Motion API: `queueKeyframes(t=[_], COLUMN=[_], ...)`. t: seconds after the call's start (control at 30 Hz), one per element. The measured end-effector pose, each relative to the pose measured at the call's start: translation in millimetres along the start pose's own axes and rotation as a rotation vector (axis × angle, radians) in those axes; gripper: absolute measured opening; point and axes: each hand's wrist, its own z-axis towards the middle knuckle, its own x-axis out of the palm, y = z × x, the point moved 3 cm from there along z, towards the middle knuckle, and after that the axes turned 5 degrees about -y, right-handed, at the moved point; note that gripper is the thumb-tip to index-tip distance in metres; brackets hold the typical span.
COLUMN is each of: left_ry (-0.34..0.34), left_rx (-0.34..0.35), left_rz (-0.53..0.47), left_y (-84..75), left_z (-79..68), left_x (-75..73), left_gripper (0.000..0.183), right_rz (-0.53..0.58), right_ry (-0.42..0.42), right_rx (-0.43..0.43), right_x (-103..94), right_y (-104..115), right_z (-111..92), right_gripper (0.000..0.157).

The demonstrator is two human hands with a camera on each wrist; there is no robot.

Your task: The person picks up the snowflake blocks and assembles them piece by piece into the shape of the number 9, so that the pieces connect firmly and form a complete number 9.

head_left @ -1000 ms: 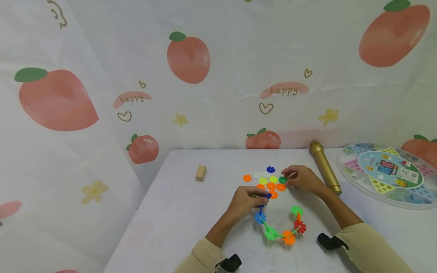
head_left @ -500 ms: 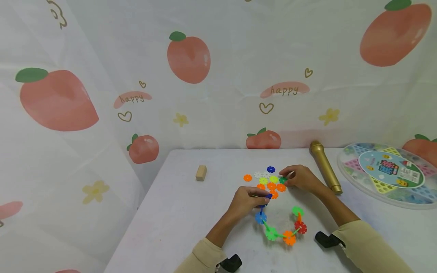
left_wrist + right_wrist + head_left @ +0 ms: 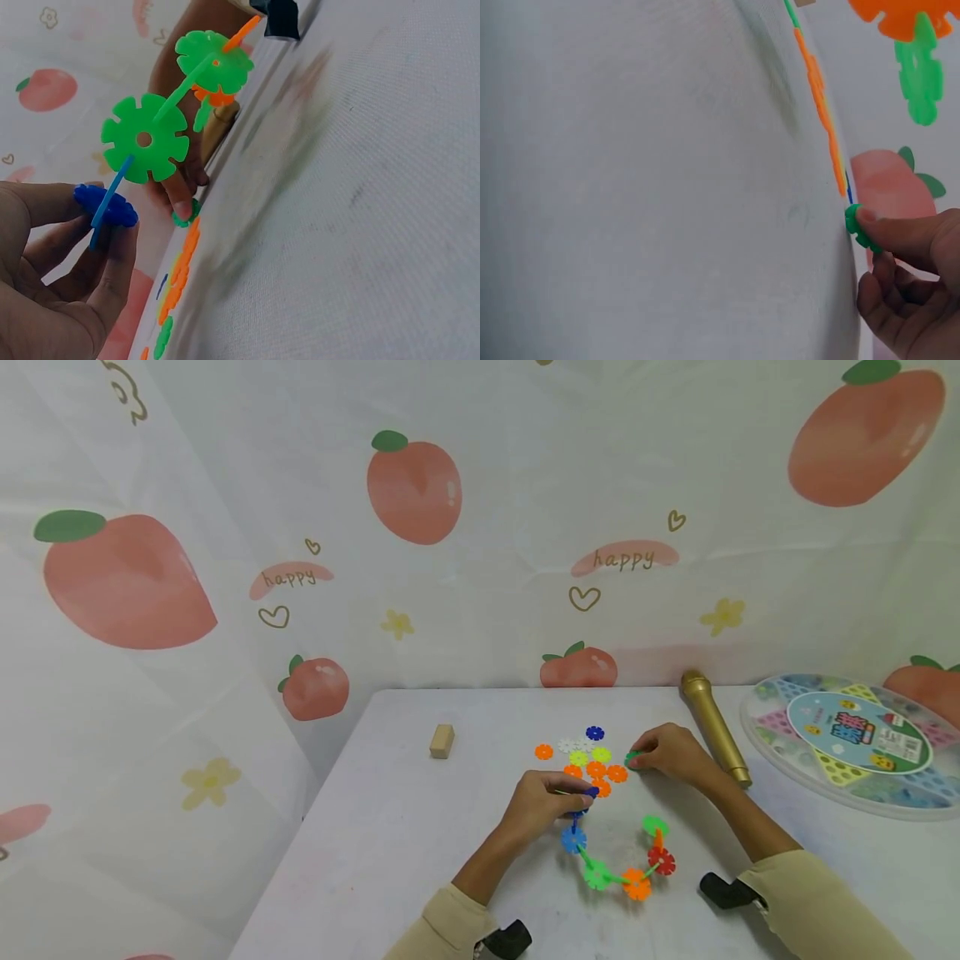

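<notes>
My left hand (image 3: pixel 542 804) pinches a dark blue snowflake disc (image 3: pixel 106 206) between thumb and fingers. That disc ends a chain of interlocked discs: a light blue disc (image 3: pixel 573 840), a green disc (image 3: pixel 596 874), an orange disc (image 3: pixel 637 885), a red disc (image 3: pixel 662 861) and another green one (image 3: pixel 656 826). At the right of the loose discs, my right hand (image 3: pixel 670 754) pinches a dark green disc (image 3: pixel 861 227) by its edge, close to the tabletop. Loose orange discs (image 3: pixel 596 770) lie between the hands, with yellow, white and dark blue ones behind.
A wooden block (image 3: pixel 442 741) stands at the back left of the white table (image 3: pixel 390 827). Behind the right hand lies a gold microphone-shaped rod (image 3: pixel 715 727). A round, clear-lidded game case (image 3: pixel 847 743) occupies the right side. A printed cloth hangs behind.
My right hand has taken hold of the dark green disc and drawn it slightly right, away from the loose discs. My left hand and the chain stay nearly still.
</notes>
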Motion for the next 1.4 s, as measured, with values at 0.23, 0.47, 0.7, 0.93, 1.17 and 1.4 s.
queueKeyframes(t=[0.23,0.47,0.7,0.93,1.17,1.4], left_ry=[-0.031,-0.038,-0.030,-0.038,-0.053,-0.063], left_rx=[-0.003,-0.015,-0.016,-0.004,0.003,0.000], left_rz=[0.006,0.009,-0.011,0.008,0.027,0.002], left_y=[0.6,2.0,3.3,2.6,2.7,2.1], left_z=[0.9,2.2,2.3,2.0,1.2,1.3], left_x=[-0.3,-0.1,0.2,0.4,-0.2,-0.6], left_gripper=[0.013,0.012,0.012,0.013,0.012,0.011], right_rz=[0.037,0.180,0.268,0.351,0.438,0.477], right_ry=[-0.017,0.045,0.093,0.130,0.173,0.211], right_rx=[0.020,0.055,0.063,0.029,0.024,0.020], right_x=[-3.3,-1.4,5.7,8.9,9.3,13.2], right_y=[-1,11,18,25,36,43], right_z=[-10,-21,-29,-37,-42,-44], right_gripper=[0.017,0.020,0.019,0.025,0.028,0.030])
